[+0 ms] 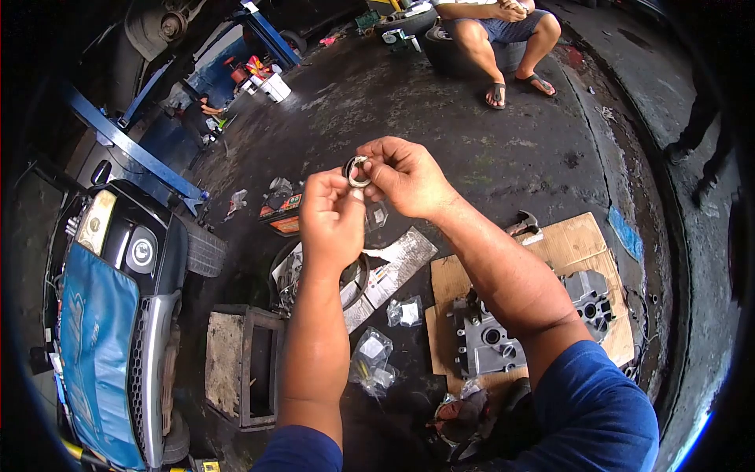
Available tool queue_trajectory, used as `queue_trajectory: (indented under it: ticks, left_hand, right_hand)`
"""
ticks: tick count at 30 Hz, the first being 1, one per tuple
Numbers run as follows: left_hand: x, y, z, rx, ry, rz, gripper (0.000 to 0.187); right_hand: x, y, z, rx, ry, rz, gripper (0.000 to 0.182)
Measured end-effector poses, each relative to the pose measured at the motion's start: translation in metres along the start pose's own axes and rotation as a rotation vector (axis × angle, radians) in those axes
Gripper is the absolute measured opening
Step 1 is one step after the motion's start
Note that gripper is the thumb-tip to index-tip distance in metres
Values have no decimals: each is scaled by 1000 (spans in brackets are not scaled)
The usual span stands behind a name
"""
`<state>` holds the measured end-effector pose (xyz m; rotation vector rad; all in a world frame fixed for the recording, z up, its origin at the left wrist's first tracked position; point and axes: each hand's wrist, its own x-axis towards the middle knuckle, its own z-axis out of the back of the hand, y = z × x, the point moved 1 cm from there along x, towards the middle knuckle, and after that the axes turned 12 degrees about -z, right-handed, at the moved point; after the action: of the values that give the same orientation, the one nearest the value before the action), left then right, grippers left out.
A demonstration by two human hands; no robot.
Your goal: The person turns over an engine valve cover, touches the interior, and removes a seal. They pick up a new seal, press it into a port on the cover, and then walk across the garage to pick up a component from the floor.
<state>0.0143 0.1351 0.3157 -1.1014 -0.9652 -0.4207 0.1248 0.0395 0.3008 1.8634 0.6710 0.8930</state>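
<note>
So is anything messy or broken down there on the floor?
Nothing looks broken. Both hands, left and right, hold a small ring seal. Below, it is messy: clear plastic bags and a torn printed box lie loose on the dark floor, and a metal engine cover sits on cardboard, not a bench.

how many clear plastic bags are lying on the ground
3 I can make out: one bag beside the cardboard sheet, one nearer the person, and one just under the hands holding the ring. Others may be hidden behind the arms.
</note>
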Motion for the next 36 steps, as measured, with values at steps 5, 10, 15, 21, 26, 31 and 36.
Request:
queue_trajectory:
  ticks: [5, 10, 15, 21, 26, 31, 36]
  left_hand:
    - [3, 3, 10, -9, -107, 178, 20]
    - [2, 6, 14, -63, -59, 201, 20]
    - [6, -2, 14, -227, -140, 292, 21]
    - [10, -10, 23, -325, -212, 281, 22]
    - [8, -7, 26, -301, -171, 228, 22]
    - [8, -4, 28, -297, -136, 158, 22]
    - [8, -6, 28, -305, -137, 149, 22]
  right_hand:
    - [1, -1, 3, -315, -79, 340, 22]
    - [-2, 8, 4, -787, -258, 814, 23]
    - [-6, 11, 4, -843, -262, 916, 20]
    - [-9, 16, 4, -757, -201, 951, 23]
    - [-12, 17, 5, -753, -131, 918, 21]
    - [-15, 20, 4, -737, -89, 909, 21]
    - [-15, 19, 4, -733, -77, 926, 20]
